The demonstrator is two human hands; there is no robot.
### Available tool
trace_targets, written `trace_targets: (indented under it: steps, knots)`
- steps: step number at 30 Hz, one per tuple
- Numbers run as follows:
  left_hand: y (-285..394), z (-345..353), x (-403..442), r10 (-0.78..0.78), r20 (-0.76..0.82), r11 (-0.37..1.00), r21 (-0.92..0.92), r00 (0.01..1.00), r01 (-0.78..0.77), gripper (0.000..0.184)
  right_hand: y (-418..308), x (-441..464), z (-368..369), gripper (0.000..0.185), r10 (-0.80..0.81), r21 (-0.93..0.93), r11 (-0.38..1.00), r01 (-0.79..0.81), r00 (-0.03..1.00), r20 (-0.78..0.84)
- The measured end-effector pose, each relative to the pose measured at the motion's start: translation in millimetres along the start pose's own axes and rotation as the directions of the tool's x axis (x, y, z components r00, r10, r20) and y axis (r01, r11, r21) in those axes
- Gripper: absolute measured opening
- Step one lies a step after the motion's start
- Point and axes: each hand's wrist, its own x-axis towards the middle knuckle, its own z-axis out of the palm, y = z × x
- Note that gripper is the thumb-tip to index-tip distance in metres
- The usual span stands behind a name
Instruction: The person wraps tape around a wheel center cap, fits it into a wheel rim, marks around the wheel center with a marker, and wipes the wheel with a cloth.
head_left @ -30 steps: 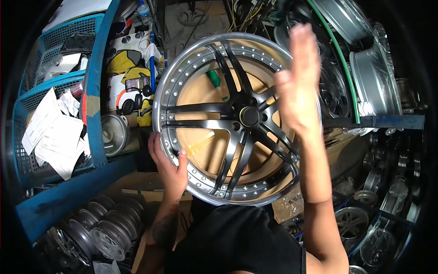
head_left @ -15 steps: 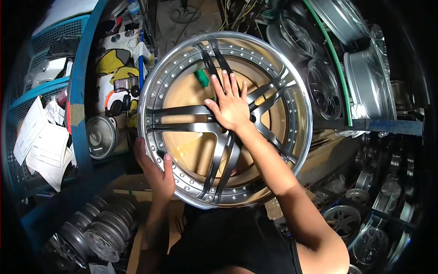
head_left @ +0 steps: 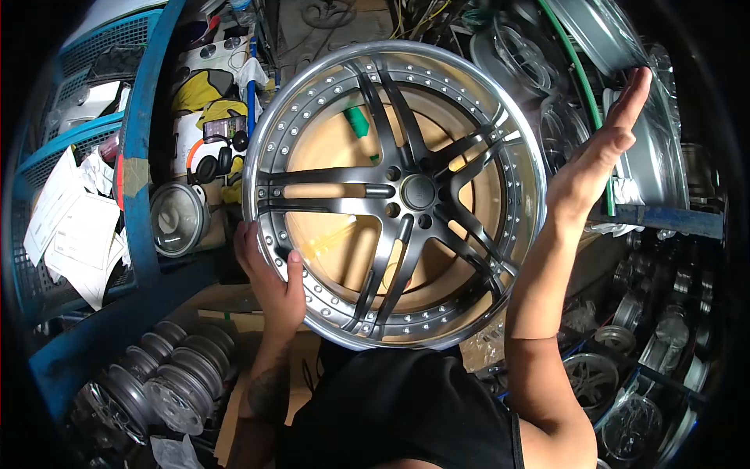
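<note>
My right hand (head_left: 592, 166), flat on the middle of the wheel (head_left: 419, 191) half a second ago, is now raised off its right side, open, fingers extended. The wheel lies before me, my left hand (head_left: 275, 295) still gripping its lower-left edge.

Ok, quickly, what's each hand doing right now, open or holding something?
Left hand: holding the lower-left edge of the large, round, silver-and-black metal wheel.
Right hand: open, beside the wheel, nothing visible in it.

No legible text.
White sheets (head_left: 82, 238) over blue basket (head_left: 72, 143), at left: faint print, too small to read.
</note>
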Motion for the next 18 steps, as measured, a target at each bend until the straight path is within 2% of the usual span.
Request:
trace_targets:
  steps: [2, 3, 5, 6, 7, 9, 10, 13, 15, 17, 18]
  knots:
    - [1.1, -0.6, 0.7, 0.002, 0.009, 1.0, 0.019, 1.0, -0.002, 0.071, -10.1, -5.3, 9.7, 0.074, -0.056, -0.021, 0.998, 0.057, 0.998, 0.043]
    - [2.5, -1.0, 0.3, 0.001, 0.012, 1.0, 0.03, 1.0, -0.002, 0.072, -20.8, -13.2, 17.2, 0.067, 0.055, -0.012, 0.998, -0.054, 0.996, 0.068]
    - [15.7, -0.6, -0.9, 0.036, -0.021, 0.973, 0.229, 0.999, -0.03, 0.06, -17.7, -41.4, 18.9, 0.045, 0.274, 0.022, 0.953, -0.301, 0.894, 0.355]
    - [21.6, -2.0, 1.1, 0.059, -0.034, 0.945, 0.323, 0.998, -0.045, 0.054, -17.0, -54.5, 20.9, 0.039, 0.289, -0.069, 0.954, -0.293, 0.829, 0.479]
    - [25.9, -5.8, 3.2, 0.077, 0.06, 0.958, 0.273, 0.995, -0.09, 0.043, -14.4, -67.6, 22.3, 0.034, 0.311, -0.16, 0.95, -0.269, 0.746, 0.589]
    - [37.0, -14.0, 2.9, 0.12, 0.249, 0.974, 0.158, 0.961, -0.163, 0.025, -1.1, -102.2, 22.9, 0.039, 0.274, -0.148, 0.955, -0.258, 0.57, 0.774]
    - [48.8, -6.6, 7.4, 0.186, 0.238, 0.982, -0.005, 0.953, -0.191, 0.01, 1.9, -117.0, 21.2, 0.042, 0.293, -0.158, 0.946, -0.283, 0.537, 0.791]
    - [76.6, 18.1, 26.0, 0.032, 0.605, 0.979, 0.141, 0.795, -0.146, 0.015, 10.7, -145.8, 20.7, 0.057, 0.3, -0.19, 0.943, -0.272, 0.457, 0.837]
    - [73.4, 48.5, 46.6, -0.179, 0.783, 0.882, 0.395, 0.595, -0.255, 0.022, 10.8, -149.7, 21.2, 0.062, 0.308, -0.211, 0.941, -0.263, 0.42, 0.854]
    - [59.9, 77.1, 66.8, -0.274, 0.868, 0.817, 0.438, 0.415, -0.376, 0.027, 19.6, -158.0, 26.0, 0.066, 0.289, -0.201, 0.952, -0.231, 0.467, 0.836]
    - [41.6, 93.7, 65.1, -0.245, 0.855, 0.776, 0.455, 0.456, -0.436, 0.024, 23.6, -160.3, 28.8, 0.068, 0.286, -0.197, 0.954, -0.226, 0.485, 0.826]
